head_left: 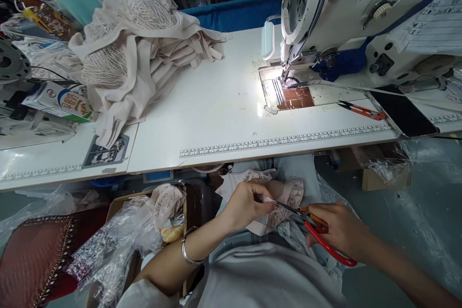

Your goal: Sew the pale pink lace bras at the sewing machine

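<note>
In my lap lies a beige lace garment piece (288, 192). My left hand (245, 204) pinches its edge, fingers closed on the fabric. My right hand (339, 231) grips red-handled scissors (317, 233), whose blades point left and meet the fabric right at my left fingertips. A silver bangle sits on my left wrist (189, 250).
A white sewing machine (346, 5) stands at the back right of the white table (216, 106), its needle area lit. Small red thread snips (363, 110) and a dark phone (404, 113) lie beside it. A pile of beige lace garments (137, 48) fills the left. Plastic bags (115, 245) sit below.
</note>
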`<state>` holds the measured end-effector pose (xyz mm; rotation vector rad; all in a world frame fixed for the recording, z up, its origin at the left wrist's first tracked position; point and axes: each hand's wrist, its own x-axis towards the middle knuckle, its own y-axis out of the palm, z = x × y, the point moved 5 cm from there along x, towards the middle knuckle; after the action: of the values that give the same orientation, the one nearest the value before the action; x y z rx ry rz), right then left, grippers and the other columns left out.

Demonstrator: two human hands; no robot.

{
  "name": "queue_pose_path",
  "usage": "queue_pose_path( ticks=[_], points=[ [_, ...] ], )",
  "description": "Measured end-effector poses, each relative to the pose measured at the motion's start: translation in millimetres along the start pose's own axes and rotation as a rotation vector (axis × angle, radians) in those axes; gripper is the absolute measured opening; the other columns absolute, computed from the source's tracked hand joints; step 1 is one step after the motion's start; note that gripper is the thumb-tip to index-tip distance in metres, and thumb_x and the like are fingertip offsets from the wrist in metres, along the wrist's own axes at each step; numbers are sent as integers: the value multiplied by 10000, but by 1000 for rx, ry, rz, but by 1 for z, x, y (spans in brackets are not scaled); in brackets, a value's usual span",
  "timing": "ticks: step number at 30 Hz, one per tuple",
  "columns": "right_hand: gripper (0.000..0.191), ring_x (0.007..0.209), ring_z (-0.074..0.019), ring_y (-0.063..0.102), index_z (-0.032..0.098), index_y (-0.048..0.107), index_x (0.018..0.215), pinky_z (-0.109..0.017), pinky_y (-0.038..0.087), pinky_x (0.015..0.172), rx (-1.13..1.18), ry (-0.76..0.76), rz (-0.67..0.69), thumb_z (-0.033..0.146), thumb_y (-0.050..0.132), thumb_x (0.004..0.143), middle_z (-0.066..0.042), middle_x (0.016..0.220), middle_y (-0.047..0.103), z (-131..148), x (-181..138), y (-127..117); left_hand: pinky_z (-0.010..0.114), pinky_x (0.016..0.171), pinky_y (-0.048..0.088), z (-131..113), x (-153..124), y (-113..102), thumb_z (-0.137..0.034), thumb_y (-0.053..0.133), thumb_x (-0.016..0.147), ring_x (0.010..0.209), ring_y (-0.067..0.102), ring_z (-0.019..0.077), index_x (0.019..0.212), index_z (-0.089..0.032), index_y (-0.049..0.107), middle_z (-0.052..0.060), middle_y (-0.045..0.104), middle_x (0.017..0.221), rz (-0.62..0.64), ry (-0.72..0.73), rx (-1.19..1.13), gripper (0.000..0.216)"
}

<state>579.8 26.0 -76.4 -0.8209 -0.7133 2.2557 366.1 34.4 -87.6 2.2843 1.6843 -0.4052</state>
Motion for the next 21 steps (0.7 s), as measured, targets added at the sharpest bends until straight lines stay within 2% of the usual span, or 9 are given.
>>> queue_pose_path(
  ticks=[4,8,11,15,17,21],
  points=[
    [313,538,-146,616,235,568,678,-282,462,535,156,61,71,409,587,938,4,666,714,1,0,5,269,569,349,-1,0,-1,-281,724,687,614,469,139,665,-116,728,54,584,660,4,-8,27,167],
    [292,545,-155,635,235,594,693,-286,467,546,202,72,82,367,558,950,3,699,739,-3,0,8,269,583,340,-2,-1,-1,-278,739,681,640,469,139,652,-118,720,49,572,683,-20,12,60,163],
    [294,549,-163,643,238,538,671,-290,461,551,191,79,68,362,586,933,7,675,728,-6,-1,6,268,592,327,-2,-1,-2,-260,746,669,662,469,140,647,-118,715,46,561,708,-42,46,91,146],
    [283,590,-156,679,244,470,713,-271,462,557,239,121,143,358,548,960,20,674,715,-6,-3,6,267,553,298,3,1,2,-294,740,682,603,435,129,658,-119,704,35,541,648,32,-9,11,181],
    [254,604,-153,685,245,468,741,-272,469,576,200,114,147,343,514,972,24,681,711,-3,-2,5,266,550,296,3,2,2,-279,734,677,590,428,124,649,-123,697,27,530,627,39,-12,-15,162],
    [269,543,-154,631,246,470,697,-287,448,551,56,67,87,349,567,926,23,645,702,1,1,1,265,549,306,1,1,-1,-276,746,667,590,436,124,634,-128,698,31,539,633,14,-3,3,159]
  ],
)
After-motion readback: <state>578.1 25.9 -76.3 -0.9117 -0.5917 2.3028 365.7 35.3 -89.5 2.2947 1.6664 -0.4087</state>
